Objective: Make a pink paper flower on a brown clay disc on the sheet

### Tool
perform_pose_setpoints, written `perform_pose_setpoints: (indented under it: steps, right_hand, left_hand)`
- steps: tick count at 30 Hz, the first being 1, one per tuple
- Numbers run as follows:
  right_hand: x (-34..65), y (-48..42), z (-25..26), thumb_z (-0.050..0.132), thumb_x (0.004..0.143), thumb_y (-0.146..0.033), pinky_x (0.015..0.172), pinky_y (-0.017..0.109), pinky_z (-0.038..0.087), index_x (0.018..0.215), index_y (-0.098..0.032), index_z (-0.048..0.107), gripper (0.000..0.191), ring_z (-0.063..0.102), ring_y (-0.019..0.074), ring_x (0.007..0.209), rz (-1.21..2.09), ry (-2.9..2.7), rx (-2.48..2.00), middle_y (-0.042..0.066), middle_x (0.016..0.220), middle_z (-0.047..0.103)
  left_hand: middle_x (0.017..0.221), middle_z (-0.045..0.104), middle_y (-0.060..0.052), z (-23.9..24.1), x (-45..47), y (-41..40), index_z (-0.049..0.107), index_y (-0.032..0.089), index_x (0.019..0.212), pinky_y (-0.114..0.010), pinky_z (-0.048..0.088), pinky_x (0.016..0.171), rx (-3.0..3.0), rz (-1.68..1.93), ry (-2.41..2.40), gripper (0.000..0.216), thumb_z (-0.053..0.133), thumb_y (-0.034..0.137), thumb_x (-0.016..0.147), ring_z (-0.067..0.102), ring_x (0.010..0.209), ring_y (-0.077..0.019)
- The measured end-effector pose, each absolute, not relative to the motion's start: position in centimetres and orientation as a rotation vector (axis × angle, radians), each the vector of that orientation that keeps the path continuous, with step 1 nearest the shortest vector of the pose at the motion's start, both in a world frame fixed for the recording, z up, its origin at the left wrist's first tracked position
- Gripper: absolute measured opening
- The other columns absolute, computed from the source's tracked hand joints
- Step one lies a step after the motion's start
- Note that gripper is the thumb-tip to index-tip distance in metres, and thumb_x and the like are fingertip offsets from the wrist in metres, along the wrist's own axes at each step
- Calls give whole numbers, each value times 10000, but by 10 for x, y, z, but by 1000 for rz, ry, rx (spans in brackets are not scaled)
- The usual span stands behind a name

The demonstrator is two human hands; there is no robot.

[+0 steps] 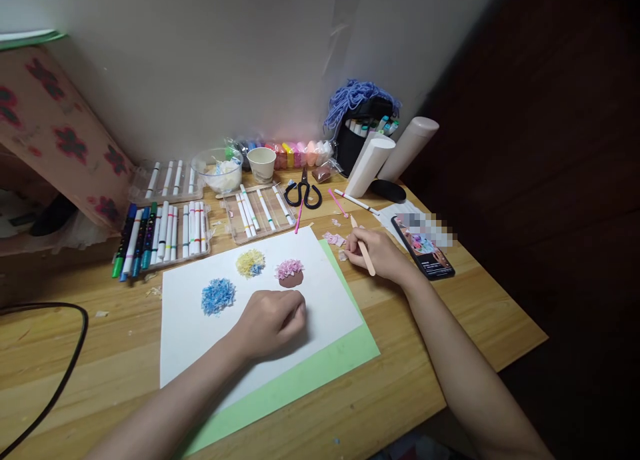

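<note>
My left hand rests as a loose fist on the white sheet, its fingers curled under; nothing shows in them. Just beyond it on the sheet sit a blue tuft, a yellow tuft and a pink tuft on a brown clay base. My right hand lies at the sheet's right edge and grips a wooden stick like a pen. Its fingertips are beside small pink clay bits on the table.
A green sheet lies under the white one. Trays of markers, a bowl, a paper cup, scissors, clay packs, a phone and two rolls crowd the back. A black cable loops at left.
</note>
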State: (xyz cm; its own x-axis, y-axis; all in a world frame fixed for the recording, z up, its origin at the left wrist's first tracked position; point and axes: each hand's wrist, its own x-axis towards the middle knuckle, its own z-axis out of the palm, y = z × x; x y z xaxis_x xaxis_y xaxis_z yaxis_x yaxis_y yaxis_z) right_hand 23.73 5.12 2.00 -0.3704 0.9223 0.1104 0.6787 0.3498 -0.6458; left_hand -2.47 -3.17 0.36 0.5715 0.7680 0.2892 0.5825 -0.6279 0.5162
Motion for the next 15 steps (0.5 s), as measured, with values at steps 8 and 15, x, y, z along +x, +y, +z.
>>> perform_pose_setpoints:
  steps: [8,15]
  right_hand:
    - [240,53,25,696,706,-305,603,298,482,702,-202,461,257,602,150,653,1060,-1771,-1354,50,823,670]
    - [237,54,17,667,734,-401,480,277,474,712,-210,443,295,627,159,615,963,-1679,-1446,87,951,673]
  left_hand:
    - [510,518,44,5,-25,-32,495,192,643,-215,319,501,2428,677,1135,212,394,141,822,422,453,-88]
    - [507,499,52,5,-25,-31,489,187,644,-213,322,502,2432,663,1139,214,391,139,828,411,454,-84]
